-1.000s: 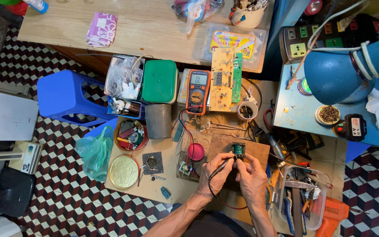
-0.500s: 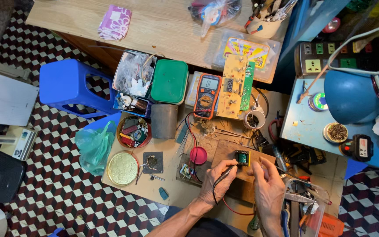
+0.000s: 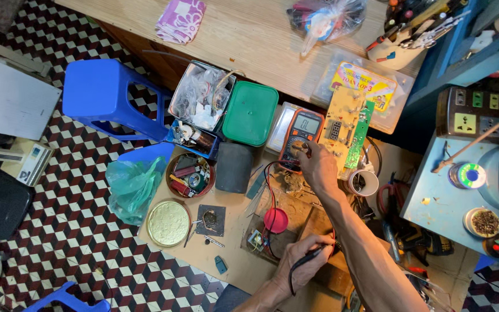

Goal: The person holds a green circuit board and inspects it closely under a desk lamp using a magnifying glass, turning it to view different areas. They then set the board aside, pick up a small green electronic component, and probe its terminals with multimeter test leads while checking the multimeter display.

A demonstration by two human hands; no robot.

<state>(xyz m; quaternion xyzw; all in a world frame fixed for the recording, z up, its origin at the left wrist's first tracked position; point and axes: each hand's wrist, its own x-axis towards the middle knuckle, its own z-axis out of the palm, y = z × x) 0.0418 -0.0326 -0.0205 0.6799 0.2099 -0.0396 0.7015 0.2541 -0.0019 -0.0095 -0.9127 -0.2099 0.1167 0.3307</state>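
Note:
My right hand [image 3: 317,167] reaches up across the wooden work board [image 3: 235,254], its fingers pinched on the dial of an orange-edged multimeter [image 3: 306,126]. My left hand [image 3: 300,264] stays low near the board's front edge, closed on a black test probe [image 3: 314,256] whose lead curls down under the hand. Red and black leads [image 3: 268,190] run from the meter across the board. A yellow circuit board with a green strip [image 3: 345,130] lies just right of the meter. My right forearm hides the small part at the board's middle.
A green-lidded box [image 3: 250,112], a tin of bagged parts [image 3: 200,95] and a blue stool [image 3: 108,98] stand to the left. A parts bowl [image 3: 190,175], gold lid [image 3: 168,222], green bag [image 3: 131,188] and tape roll [image 3: 362,182] crowd the board. A solder spool [image 3: 470,175] sits on the blue bench at right.
My right hand has let go of the small green part at the board's middle and moved up to the multimeter dial. The left hand keeps the probe. The camera has tilted.

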